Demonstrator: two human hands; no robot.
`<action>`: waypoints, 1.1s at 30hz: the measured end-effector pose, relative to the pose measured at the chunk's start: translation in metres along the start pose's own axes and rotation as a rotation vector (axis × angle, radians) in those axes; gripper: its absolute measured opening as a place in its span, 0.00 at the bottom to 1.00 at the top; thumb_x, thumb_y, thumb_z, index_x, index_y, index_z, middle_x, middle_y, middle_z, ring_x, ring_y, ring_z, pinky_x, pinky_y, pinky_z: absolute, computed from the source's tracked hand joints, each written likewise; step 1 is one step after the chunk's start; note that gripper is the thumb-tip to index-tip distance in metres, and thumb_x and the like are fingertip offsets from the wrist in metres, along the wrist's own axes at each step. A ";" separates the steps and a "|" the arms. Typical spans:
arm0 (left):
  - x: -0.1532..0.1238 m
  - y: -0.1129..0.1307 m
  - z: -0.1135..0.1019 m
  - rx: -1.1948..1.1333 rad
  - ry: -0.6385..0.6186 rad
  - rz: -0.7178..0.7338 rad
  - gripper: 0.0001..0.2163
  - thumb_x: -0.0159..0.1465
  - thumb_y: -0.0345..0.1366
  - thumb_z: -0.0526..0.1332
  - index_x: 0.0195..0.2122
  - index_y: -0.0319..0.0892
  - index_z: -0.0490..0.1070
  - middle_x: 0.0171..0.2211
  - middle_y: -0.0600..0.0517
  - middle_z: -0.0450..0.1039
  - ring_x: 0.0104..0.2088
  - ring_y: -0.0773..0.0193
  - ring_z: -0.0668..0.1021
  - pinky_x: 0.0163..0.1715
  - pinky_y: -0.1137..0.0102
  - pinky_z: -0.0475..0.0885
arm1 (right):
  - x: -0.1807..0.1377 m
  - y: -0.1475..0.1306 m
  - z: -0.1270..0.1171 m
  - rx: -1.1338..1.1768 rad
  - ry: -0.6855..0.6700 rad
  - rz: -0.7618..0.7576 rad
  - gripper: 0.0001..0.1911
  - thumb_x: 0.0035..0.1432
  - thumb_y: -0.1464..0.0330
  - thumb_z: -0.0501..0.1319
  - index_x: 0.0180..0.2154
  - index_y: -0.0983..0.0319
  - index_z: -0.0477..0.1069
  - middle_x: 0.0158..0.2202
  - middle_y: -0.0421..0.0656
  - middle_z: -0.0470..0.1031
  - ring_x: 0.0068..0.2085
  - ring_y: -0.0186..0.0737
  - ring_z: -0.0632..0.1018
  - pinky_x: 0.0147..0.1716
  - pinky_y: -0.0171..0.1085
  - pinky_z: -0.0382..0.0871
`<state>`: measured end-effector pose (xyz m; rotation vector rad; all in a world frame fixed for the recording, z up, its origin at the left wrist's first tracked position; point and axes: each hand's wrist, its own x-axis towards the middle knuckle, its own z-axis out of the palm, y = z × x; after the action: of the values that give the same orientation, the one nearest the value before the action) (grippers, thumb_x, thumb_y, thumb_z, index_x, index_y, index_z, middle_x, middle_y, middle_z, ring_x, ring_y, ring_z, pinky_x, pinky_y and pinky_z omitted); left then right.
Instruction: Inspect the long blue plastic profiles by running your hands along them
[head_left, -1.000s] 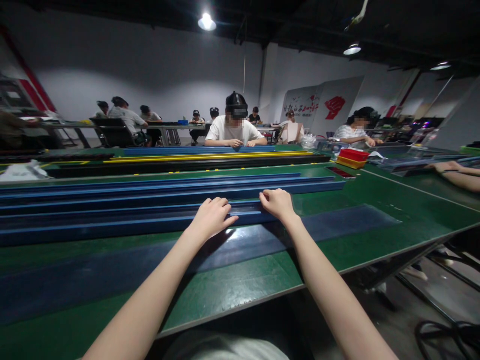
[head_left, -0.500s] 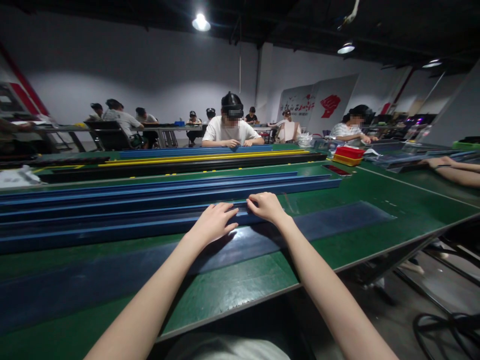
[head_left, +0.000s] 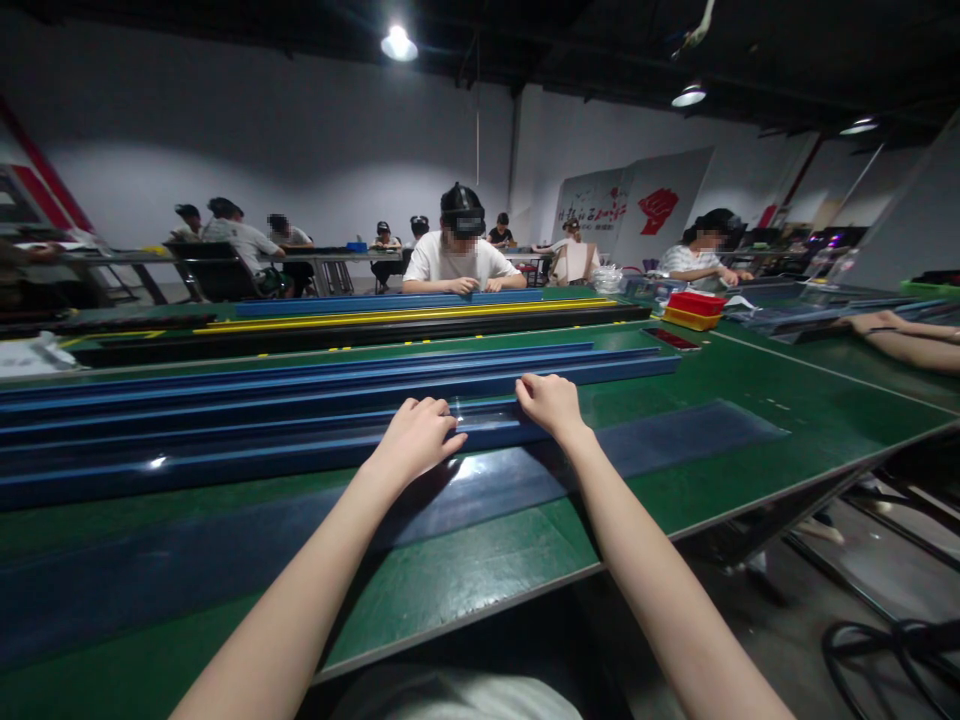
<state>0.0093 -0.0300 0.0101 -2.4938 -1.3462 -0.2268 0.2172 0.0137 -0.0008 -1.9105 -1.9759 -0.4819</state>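
Channel of blue material [head_left: 491, 437], long and straight, lies on the green tabletop [head_left: 495, 570] as the nearest of several blue profiles; it runs from the left border of the view to the right hand [head_left: 553, 403], trough facing up, with a glossy glint inside it between the 2 hands. The left hand [head_left: 418, 438] lies palm down over this channel; its fingers sit close together and bend toward the trough, while the thumb stands apart from them and points right; whether they pinch anything is impossible to make out. The right hand is over the same channel, near its right end; its fingers are curled together with their tips hidden, so it is unclear whether they are clamped on the rim; the 2 hands are near each other but not touching.

A transparent strip [head_left: 697, 425] lies flat on the tabletop, on the person's side of the channel, and passes beneath both forearms [head_left: 292, 590]; 2 more blue channels [head_left: 622, 370] lie just behind, roughly parallel to the first; farther back is a black profile [head_left: 450, 332] beside a yellow strip [head_left: 420, 315]. A smartphone [head_left: 673, 339] lies to the right, near a red box [head_left: 696, 302]; across the table, a co-worker in a white T-shirt [head_left: 459, 262] leans over another blue profile [head_left: 390, 303].
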 end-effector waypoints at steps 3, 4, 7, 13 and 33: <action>0.000 0.003 0.001 0.037 0.019 0.004 0.15 0.63 0.42 0.51 0.35 0.41 0.74 0.36 0.47 0.72 0.39 0.59 0.71 0.39 0.65 0.60 | 0.000 -0.001 0.001 -0.003 0.015 -0.005 0.21 0.59 0.61 0.44 0.31 0.59 0.74 0.30 0.45 0.77 0.32 0.40 0.76 0.27 0.33 0.55; -0.001 0.003 0.001 0.050 0.028 0.009 0.14 0.63 0.42 0.51 0.35 0.40 0.74 0.36 0.47 0.71 0.39 0.59 0.71 0.39 0.65 0.60 | 0.000 -0.002 0.001 0.000 0.015 -0.015 0.21 0.59 0.61 0.44 0.31 0.58 0.74 0.30 0.45 0.77 0.32 0.40 0.76 0.27 0.33 0.55; -0.001 0.003 0.004 0.073 0.057 0.029 0.13 0.62 0.40 0.52 0.37 0.40 0.72 0.38 0.46 0.71 0.40 0.58 0.71 0.40 0.64 0.60 | 0.000 -0.004 0.002 0.021 0.000 -0.058 0.20 0.59 0.61 0.45 0.30 0.59 0.74 0.29 0.45 0.77 0.32 0.40 0.76 0.27 0.33 0.56; 0.000 0.005 0.011 0.010 0.068 0.106 0.14 0.61 0.38 0.53 0.47 0.42 0.66 0.45 0.46 0.69 0.45 0.57 0.70 0.43 0.63 0.61 | -0.004 -0.013 0.002 0.108 -0.026 -0.213 0.17 0.58 0.62 0.47 0.31 0.59 0.73 0.30 0.44 0.78 0.33 0.39 0.76 0.30 0.32 0.57; 0.001 0.003 0.006 -0.079 0.026 0.036 0.12 0.61 0.39 0.54 0.39 0.42 0.73 0.47 0.46 0.67 0.45 0.57 0.70 0.42 0.65 0.66 | 0.001 0.003 -0.002 0.005 -0.018 0.036 0.19 0.60 0.62 0.45 0.33 0.59 0.73 0.31 0.45 0.77 0.32 0.39 0.75 0.27 0.32 0.55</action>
<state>0.0121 -0.0285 0.0045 -2.5677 -1.3049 -0.3091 0.2198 0.0138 0.0012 -1.9502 -1.9485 -0.4511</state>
